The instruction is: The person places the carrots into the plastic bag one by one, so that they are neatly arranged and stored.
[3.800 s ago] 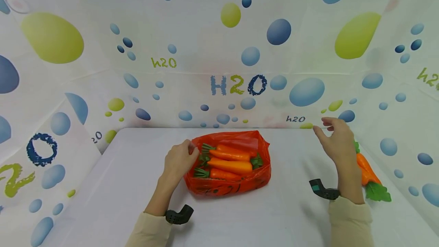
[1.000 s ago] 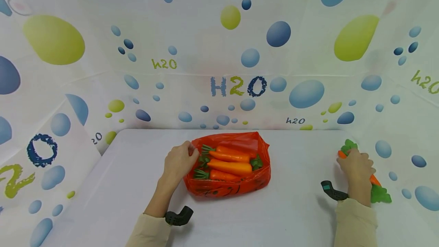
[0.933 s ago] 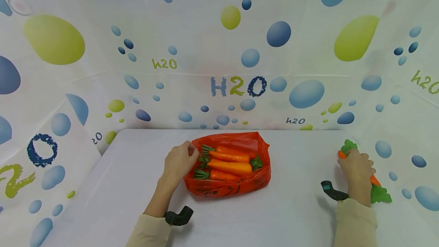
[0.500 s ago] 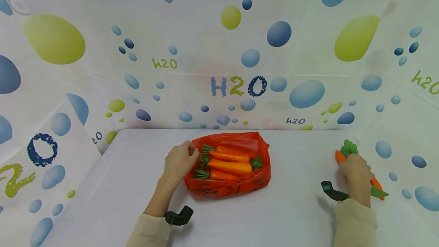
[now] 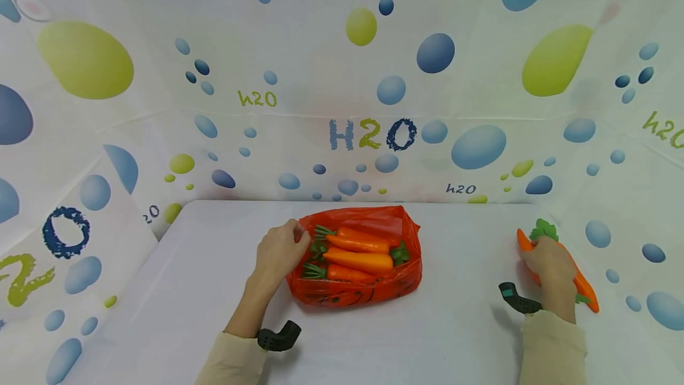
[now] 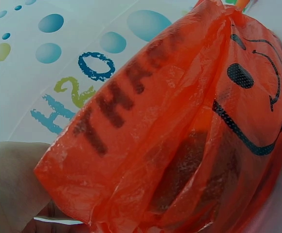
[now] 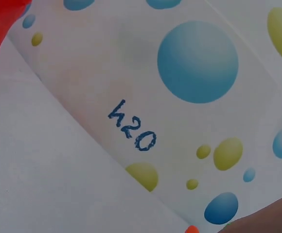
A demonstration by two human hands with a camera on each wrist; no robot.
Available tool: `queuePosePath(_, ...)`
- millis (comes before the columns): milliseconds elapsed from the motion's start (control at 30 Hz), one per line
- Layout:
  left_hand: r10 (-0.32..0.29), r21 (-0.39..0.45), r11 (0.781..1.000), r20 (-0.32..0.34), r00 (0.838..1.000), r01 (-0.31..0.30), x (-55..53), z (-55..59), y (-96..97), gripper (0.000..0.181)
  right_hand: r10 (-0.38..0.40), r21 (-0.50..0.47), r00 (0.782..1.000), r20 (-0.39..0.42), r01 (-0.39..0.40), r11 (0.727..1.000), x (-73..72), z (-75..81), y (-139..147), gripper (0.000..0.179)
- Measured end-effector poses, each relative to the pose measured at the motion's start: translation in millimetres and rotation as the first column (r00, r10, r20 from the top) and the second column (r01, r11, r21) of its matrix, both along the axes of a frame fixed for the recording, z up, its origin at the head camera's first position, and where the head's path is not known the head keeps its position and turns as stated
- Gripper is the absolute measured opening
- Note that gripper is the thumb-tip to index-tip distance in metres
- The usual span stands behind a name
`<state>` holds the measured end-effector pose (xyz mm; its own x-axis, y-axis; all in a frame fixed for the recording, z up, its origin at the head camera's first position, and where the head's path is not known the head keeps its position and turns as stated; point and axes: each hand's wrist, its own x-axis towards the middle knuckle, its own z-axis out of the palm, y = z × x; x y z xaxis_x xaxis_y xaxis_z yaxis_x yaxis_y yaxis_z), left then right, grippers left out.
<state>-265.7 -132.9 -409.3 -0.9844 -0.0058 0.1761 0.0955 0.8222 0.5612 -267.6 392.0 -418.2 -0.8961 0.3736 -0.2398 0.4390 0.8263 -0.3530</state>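
Note:
My left hand [image 5: 280, 249] pinches the left edge of a red plastic bag [image 5: 352, 294]. Several orange carrots [image 5: 359, 259] with green tops lie in the bag's wide mouth. In the left wrist view the hand [image 6: 12, 182] holds the bag's corner, and the bag [image 6: 146, 141] shows dark lettering and a printed smiling face. At the table's right side my right hand [image 5: 550, 263] has its fingers curled over what look like two carrots [image 5: 586, 291], lying head to tail. The hand hides their middles. The right wrist view catches only an orange tip [image 7: 192, 229] beside the hand [image 7: 265, 216].
The white table [image 5: 454, 337] ends at the back against a patterned sheet [image 5: 299, 34] with blue and green drops. That sheet also rises along both sides. Each wrist wears a black camera [image 5: 518, 299].
My right hand has come down from above the table onto the carrots at the right. Within the last second the carrots have turned, one tip shifting left. My left hand has stayed on the bag.

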Motion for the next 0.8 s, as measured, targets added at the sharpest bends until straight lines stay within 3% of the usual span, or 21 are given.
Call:
queuePosePath(200,-0.001,0.000,1.000,0.001,1.000,0.001,0.2,0.3,0.3,0.021,0.020,-0.043,1.000,-0.015,-0.021,0.999,-2.5,1.1,-3,0.060)
queuePosePath(500,-0.002,0.003,1.000,-0.005,1.000,0.002,-0.2,0.6,0.3,0.021,-0.013,-0.140,0.999,-0.051,0.006,0.990,-7.4,3.6,-11,0.061)
queuePosePath(800,0.001,0.006,1.000,-0.003,1.000,-0.001,0.7,0.8,0.1,0.020,0.010,-0.135,0.996,-0.094,-0.022,0.991,-10.7,8.3,-19,0.061)
